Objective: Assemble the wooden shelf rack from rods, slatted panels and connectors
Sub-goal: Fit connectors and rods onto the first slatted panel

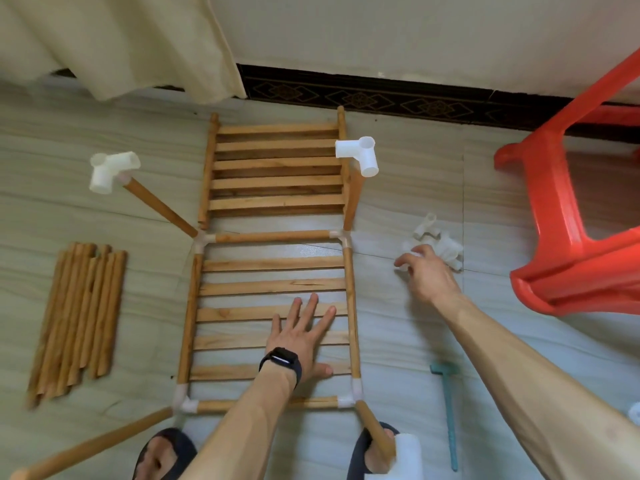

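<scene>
Closest in, a capped upright rod (375, 431) rises at the frame's near right corner. A red stool (540, 220) fills the right side. The framed panel (270, 287) sits mid-view on the floor (398, 341), with the left hand (301, 336) flat on its slats, fingers spread. A spare panel (277, 164) lies beyond it and loose rods (79, 317) lie at left. The right hand (429, 275) hovers over the white connectors (446, 249) (whether it pinches one, I cannot tell). Risk: leaning into that sideways reach could overload the thin slats or twist the pushed-in corners, loosening the uprights.
</scene>
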`<state>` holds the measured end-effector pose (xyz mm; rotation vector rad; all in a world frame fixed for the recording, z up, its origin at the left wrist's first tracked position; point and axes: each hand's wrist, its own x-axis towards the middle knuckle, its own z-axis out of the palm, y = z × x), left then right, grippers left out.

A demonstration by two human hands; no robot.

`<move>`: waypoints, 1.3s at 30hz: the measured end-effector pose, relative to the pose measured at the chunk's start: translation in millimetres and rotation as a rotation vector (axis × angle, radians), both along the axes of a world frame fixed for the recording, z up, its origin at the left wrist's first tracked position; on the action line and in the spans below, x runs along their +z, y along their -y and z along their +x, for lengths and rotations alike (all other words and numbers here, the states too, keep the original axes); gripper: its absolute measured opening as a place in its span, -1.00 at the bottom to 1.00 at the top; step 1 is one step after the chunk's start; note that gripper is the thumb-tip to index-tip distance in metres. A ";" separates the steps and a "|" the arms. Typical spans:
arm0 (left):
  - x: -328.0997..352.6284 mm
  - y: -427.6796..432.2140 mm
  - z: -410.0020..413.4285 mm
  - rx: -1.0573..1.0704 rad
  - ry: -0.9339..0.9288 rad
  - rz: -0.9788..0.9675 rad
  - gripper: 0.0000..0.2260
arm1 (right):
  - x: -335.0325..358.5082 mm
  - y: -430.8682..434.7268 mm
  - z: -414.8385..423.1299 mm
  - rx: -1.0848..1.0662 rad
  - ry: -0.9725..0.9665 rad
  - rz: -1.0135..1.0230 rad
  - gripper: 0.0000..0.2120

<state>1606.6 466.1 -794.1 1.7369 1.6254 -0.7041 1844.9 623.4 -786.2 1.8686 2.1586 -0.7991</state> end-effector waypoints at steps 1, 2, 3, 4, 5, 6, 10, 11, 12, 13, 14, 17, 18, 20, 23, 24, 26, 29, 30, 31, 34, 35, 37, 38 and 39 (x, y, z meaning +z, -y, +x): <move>1.7 -0.3 0.2 0.002 -0.002 -0.010 0.02 | 6.1 4.3 0.0 -0.013 -0.049 0.012 -0.68; 5.1 -1.6 0.2 0.001 -0.005 -0.019 0.01 | 13.9 7.9 -0.4 -0.031 -0.111 0.029 -0.70; 9.9 -3.9 -0.5 0.001 -0.009 -0.026 -0.03 | 26.1 11.3 -1.7 -0.059 -0.177 0.052 -0.68; 15.7 -8.4 -2.0 0.006 -0.010 -0.030 -0.09 | 39.8 13.6 -3.0 -0.086 -0.248 0.080 -0.66; 23.2 -13.5 -4.3 0.020 -0.002 -0.028 -0.18 | 56.4 16.1 -5.1 -0.106 -0.312 0.101 -0.65; 33.4 -19.2 -7.4 0.058 0.019 -0.016 -0.27 | 73.8 19.0 -6.6 -0.128 -0.374 0.118 -0.69; 102.3 -41.6 -24.7 0.301 0.195 0.095 -0.44 | 155.5 33.9 -22.2 -0.217 -0.638 0.048 -0.77; 125.7 -44.9 -30.4 0.343 0.247 0.118 -0.46 | 176.7 38.3 -28.8 -0.212 -0.682 0.036 -0.72; 150.4 -46.4 -37.0 0.389 0.302 0.134 -0.49 | 197.4 42.9 -36.1 -0.185 -0.710 0.039 -0.71; 177.0 -46.0 -44.5 0.432 0.357 0.145 -0.53 | 217.9 48.9 -44.6 -0.136 -0.721 0.051 -0.73; 202.9 -44.4 -52.3 0.462 0.414 0.153 -0.56 | 236.3 55.3 -52.8 -0.087 -0.727 0.062 -0.76; 274.3 -28.2 -79.2 0.512 0.569 0.169 -0.60 | 285.4 79.6 -79.6 0.030 -0.740 0.085 -0.80; 295.4 -19.4 -87.7 0.537 0.613 0.173 -0.59 | 300.4 89.0 -90.0 0.061 -0.757 0.088 -0.80; 331.0 0.5 -103.5 0.598 0.696 0.188 -0.57 | 325.2 106.0 -111.6 0.118 -0.803 0.077 -0.78; 368.1 35.1 -124.2 0.621 0.804 0.210 -0.54 | 353.2 130.6 -143.7 0.198 -0.824 0.033 -0.75; 376.3 47.3 -130.1 0.624 0.828 0.222 -0.56 | 360.0 137.4 -154.3 0.232 -0.806 0.033 -0.74; 385.5 69.6 -142.7 0.639 0.869 0.265 -0.66 | 372.2 150.9 -176.3 0.293 -0.749 0.061 -0.75; 384.7 95.8 -164.4 0.704 0.930 0.356 -0.73 | 383.8 169.8 -207.2 0.331 -0.685 0.086 -0.75; 381.3 102.9 -172.5 0.723 0.939 0.384 -0.73 | 383.8 175.7 -216.5 0.334 -0.664 0.069 -0.75; 377.5 110.0 -180.2 0.736 0.939 0.405 -0.73 | 381.7 181.2 -225.4 0.333 -0.637 0.042 -0.74; 361.0 128.3 -201.7 0.782 0.925 0.422 -0.73 | 368.8 199.9 -250.3 0.292 -0.614 -0.118 -0.74; 354.1 133.5 -208.2 0.793 0.918 0.419 -0.73 | 362.3 207.1 -257.5 0.258 -0.643 -0.179 -0.75; 339.5 142.5 -220.0 0.809 0.903 0.404 -0.73 | 344.8 221.8 -269.1 0.153 -0.737 -0.292 -0.74; 331.8 146.7 -225.0 0.822 0.900 0.392 -0.72 | 333.4 228.9 -273.2 0.087 -0.785 -0.339 -0.73; 324.0 151.0 -228.8 0.840 0.901 0.371 -0.70 | 321.5 236.6 -275.9 0.016 -0.833 -0.386 -0.72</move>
